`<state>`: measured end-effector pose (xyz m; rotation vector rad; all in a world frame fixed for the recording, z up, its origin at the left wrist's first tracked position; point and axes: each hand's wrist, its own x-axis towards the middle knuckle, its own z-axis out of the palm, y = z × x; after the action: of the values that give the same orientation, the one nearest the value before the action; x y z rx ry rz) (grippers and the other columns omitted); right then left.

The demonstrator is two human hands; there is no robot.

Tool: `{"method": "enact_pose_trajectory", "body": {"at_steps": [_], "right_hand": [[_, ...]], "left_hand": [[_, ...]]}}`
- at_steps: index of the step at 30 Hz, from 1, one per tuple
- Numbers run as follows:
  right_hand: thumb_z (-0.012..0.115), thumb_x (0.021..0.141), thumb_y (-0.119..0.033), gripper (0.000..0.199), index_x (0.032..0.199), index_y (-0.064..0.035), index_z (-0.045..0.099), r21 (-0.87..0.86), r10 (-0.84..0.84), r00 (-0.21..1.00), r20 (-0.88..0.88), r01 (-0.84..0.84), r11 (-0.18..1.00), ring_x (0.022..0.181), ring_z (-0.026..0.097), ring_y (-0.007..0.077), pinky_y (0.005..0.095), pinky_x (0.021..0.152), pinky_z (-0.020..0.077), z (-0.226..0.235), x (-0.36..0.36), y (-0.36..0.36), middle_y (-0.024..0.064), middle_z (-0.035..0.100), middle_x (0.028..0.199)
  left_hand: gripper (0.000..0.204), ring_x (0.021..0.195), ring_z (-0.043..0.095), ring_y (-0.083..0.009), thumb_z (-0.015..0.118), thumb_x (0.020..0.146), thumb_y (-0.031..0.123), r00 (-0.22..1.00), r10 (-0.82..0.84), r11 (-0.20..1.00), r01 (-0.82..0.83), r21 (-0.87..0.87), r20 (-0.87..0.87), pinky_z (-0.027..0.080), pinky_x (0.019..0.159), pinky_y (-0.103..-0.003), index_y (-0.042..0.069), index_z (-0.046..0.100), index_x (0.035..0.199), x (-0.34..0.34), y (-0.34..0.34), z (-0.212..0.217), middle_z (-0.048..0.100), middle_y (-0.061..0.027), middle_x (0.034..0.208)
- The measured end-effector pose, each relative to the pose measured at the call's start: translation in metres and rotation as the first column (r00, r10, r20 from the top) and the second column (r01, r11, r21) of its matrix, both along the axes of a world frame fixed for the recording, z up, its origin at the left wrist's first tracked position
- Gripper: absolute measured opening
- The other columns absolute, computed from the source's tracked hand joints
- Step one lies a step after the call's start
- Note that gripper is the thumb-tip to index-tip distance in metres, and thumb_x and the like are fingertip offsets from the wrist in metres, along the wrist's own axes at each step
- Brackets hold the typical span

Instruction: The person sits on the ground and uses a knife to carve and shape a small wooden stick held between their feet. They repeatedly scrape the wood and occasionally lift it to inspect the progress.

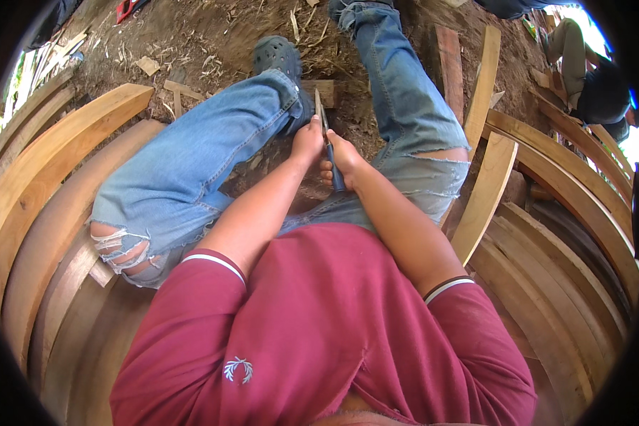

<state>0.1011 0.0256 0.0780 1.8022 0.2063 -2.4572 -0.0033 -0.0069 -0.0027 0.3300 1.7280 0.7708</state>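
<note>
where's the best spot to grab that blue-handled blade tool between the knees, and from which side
Grip the blue handle, the lower end nearest the body, coming from the right, where the right hand wraps it. The thin metal blade points away toward the block of wood, so keep off it; the left hand only steadies beside it.

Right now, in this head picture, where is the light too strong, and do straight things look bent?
Head view: the sky at the upper right edge is blown out white; the curved planks bend further toward the rim; the hands and the blue-handled tool lie sharp in soft, even light; black corners frame the circle.
</note>
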Motion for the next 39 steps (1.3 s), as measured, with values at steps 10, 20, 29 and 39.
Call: {"method": "enact_pose_trajectory", "body": {"at_steps": [10, 20, 29, 39], "right_hand": [[0.034, 0.101, -0.061, 0.048, 0.092, -0.0149, 0.043, 0.066, 0.110, 0.993, 0.045, -0.113, 0.991, 0.042, 0.039, 0.0177, 0.0365, 0.041, 0.0377, -0.019, -0.009, 0.015, 0.0030, 0.041, 0.057], [0.036, 0.101, -0.061, 0.045, 0.091, -0.0171, 0.040, -0.010, 0.018, 0.999, -0.035, -0.018, 1.000, 0.039, 0.035, 0.0172, 0.0348, 0.040, 0.0336, -0.001, 0.001, 0.006, 0.0016, 0.037, 0.052], [0.037, 0.100, -0.063, 0.049, 0.087, -0.0156, 0.041, 0.050, 0.081, 0.993, 0.088, -0.086, 0.995, 0.040, 0.036, 0.0177, 0.0353, 0.041, 0.0352, -0.004, -0.008, 0.007, 0.0019, 0.037, 0.053], [0.034, 0.101, -0.062, 0.051, 0.090, -0.0135, 0.044, 0.070, 0.104, 0.994, 0.024, -0.106, 0.992, 0.043, 0.039, 0.0181, 0.0367, 0.043, 0.0398, -0.027, -0.005, 0.013, 0.0025, 0.041, 0.059]], "left_hand": [[0.062, 0.077, 0.061, -0.0244, 0.035, 0.104, 0.052, 0.997, -0.077, 0.997, 0.077, -0.005, -0.020, 0.046, 0.074, -0.039, -0.001, 0.067, 0.095, -0.005, -0.002, 0.002, 0.066, -0.0122, 0.083], [0.063, 0.075, 0.061, -0.0231, 0.035, 0.103, 0.053, 1.000, -0.010, 1.000, 0.010, 0.001, 0.008, 0.046, 0.073, -0.039, 0.001, 0.068, 0.089, -0.005, 0.000, -0.003, 0.066, -0.0118, 0.078], [0.061, 0.075, 0.060, -0.0232, 0.034, 0.104, 0.051, 0.997, -0.078, 0.997, 0.078, -0.011, -0.004, 0.046, 0.074, -0.040, 0.001, 0.067, 0.089, -0.004, -0.002, -0.002, 0.065, -0.0115, 0.080], [0.065, 0.073, 0.065, -0.0341, 0.031, 0.105, 0.048, 0.999, -0.013, 1.000, 0.014, 0.026, -0.033, 0.048, 0.072, -0.045, -0.002, 0.068, 0.089, 0.000, -0.003, -0.015, 0.067, -0.0184, 0.075]]}}
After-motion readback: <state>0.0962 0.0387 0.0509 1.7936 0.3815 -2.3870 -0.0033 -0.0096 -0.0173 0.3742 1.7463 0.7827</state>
